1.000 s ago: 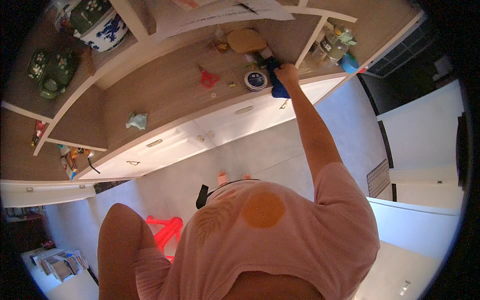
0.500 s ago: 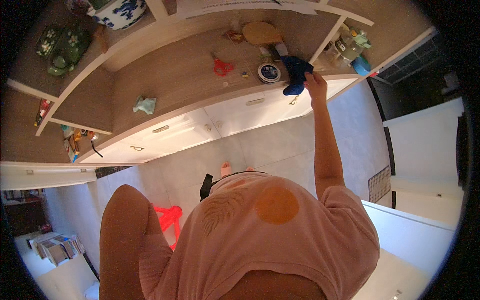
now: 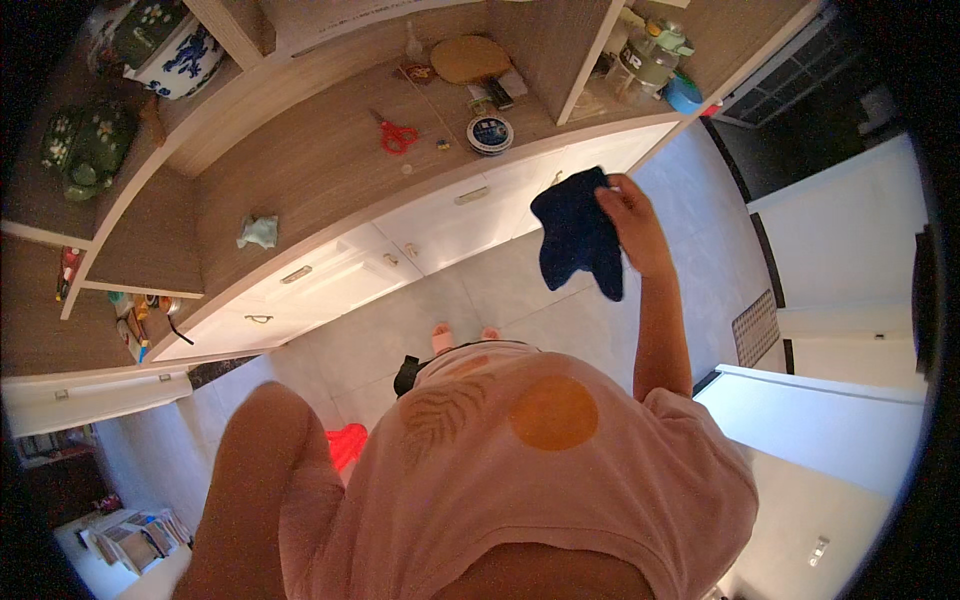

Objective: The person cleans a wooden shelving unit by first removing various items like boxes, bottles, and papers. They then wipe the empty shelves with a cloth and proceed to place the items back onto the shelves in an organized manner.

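Note:
My right hand point(image 3: 630, 215) pinches a dark blue piece of cloth point(image 3: 580, 232) by its upper right corner. The cloth hangs in front of the white cabinet doors, with two lobes at its lower edge; its exact kind is unclear. It is held away from the wooden shelf point(image 3: 330, 195). Nearest to it on the shelf is a round tin point(image 3: 490, 133) with a blue and white lid. Left of the tin lie red-handled scissors point(image 3: 398, 138). My left arm point(image 3: 255, 470) runs down along my side, and its hand is out of view.
A clear bottle point(image 3: 640, 68) and a blue lid point(image 3: 683, 93) stand in the right compartment. A crumpled pale packet point(image 3: 259, 232) lies on the shelf's left part. A round wooden board point(image 3: 470, 60) is at the back. A red stool point(image 3: 346, 445) stands on the floor by my left arm.
My right hand has lifted the dark blue cloth off the shelf edge and brought it back toward me, where it now hangs spread out. The view has shifted slightly.

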Action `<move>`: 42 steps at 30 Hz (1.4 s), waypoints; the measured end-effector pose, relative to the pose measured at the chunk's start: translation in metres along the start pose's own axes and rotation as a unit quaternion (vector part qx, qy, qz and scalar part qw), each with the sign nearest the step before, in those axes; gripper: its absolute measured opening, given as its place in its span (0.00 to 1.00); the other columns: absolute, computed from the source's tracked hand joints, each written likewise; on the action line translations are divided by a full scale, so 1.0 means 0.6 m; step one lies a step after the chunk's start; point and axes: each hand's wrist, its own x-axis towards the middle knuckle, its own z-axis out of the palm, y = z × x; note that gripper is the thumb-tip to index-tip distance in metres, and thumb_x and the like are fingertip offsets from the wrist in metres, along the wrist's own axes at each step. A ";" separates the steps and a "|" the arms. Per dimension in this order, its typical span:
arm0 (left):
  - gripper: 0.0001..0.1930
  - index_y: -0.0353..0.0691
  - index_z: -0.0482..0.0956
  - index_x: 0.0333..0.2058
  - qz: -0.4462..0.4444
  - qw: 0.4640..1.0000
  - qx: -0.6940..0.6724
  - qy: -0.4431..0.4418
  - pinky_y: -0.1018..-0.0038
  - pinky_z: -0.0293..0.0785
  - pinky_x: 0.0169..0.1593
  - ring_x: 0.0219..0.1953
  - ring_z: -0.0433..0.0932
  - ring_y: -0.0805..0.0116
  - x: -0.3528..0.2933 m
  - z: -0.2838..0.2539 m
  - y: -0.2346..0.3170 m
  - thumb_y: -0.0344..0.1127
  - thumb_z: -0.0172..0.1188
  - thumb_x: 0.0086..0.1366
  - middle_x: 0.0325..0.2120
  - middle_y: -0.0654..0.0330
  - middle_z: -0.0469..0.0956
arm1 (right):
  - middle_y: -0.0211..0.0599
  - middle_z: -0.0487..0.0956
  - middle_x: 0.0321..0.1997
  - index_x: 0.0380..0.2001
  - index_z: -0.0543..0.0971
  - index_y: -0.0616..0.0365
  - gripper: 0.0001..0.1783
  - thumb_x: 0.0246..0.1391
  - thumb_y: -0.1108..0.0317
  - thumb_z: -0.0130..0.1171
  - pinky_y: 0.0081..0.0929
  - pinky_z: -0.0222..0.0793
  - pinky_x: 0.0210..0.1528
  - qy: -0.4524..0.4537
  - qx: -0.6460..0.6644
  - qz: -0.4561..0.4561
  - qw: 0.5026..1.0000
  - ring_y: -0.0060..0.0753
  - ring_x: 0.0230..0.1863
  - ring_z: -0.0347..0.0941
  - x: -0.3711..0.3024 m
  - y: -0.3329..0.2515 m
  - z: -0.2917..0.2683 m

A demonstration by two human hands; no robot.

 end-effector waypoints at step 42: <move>0.08 0.39 0.68 0.37 -0.782 0.553 -0.095 0.272 0.81 0.68 0.30 0.29 0.70 0.76 -0.449 0.079 -0.090 0.29 0.51 0.58 0.29 0.65 0.72 | 0.41 0.71 0.44 0.45 0.68 0.57 0.29 0.36 0.63 0.63 0.27 0.66 0.45 -0.209 -0.271 -0.449 0.825 0.35 0.46 0.68 0.123 -0.476 0.247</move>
